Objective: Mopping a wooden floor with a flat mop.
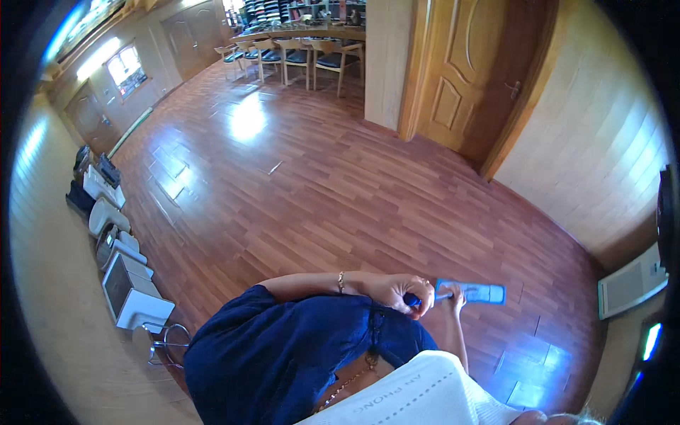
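Near the lower middle, my left hand [401,290], with a gold bracelet at its wrist, is closed round the blue-tipped top of a pole. My right hand [457,299] grips the same pole lower down, a little to the right. Beyond it lies the flat, rectangular light-blue head of a mop [484,293], over the wooden floor. Most of the pole is hidden by my hands. A dark blue garment [283,347] covers my left upper arm and body.
Reddish-brown plank floor [340,177] spreads ahead, with bright reflections. Chairs [294,57] line a long counter at the back. A wooden door [467,71] is at right. White appliances [142,297] and a metal-legged stool [166,343] stand along the left wall; a white unit [632,280] is far right.
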Tool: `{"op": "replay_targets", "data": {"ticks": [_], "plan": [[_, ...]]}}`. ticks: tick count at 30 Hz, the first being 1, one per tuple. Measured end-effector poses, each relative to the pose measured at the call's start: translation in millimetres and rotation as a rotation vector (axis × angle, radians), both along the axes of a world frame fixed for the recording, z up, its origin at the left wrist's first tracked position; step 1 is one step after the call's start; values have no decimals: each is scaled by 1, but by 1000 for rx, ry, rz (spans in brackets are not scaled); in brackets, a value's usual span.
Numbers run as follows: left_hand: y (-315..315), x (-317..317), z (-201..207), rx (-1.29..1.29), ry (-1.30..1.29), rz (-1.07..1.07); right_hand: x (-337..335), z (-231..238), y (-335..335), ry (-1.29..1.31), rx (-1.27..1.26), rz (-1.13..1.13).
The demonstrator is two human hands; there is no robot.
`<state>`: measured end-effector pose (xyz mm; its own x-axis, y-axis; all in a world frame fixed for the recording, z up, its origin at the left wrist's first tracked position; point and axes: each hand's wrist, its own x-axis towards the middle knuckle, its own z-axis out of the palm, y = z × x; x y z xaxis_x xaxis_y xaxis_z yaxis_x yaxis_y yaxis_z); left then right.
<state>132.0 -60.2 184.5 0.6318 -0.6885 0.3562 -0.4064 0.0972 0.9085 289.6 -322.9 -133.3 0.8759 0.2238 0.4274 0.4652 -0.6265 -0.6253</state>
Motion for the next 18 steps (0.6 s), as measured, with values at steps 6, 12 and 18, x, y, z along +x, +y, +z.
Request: {"op": "replay_targets", "data": {"ticks": [6, 12, 18], "plan": [[-5, 20, -23, 69, -110, -264, 28, -100, -26, 109, 90, -151], [56, 34, 32, 177, -83, -52, 11, 69, 79, 237, -69, -155], [101, 32, 105, 0, -18, -30, -56, 156, 121, 118, -26, -174]]}}
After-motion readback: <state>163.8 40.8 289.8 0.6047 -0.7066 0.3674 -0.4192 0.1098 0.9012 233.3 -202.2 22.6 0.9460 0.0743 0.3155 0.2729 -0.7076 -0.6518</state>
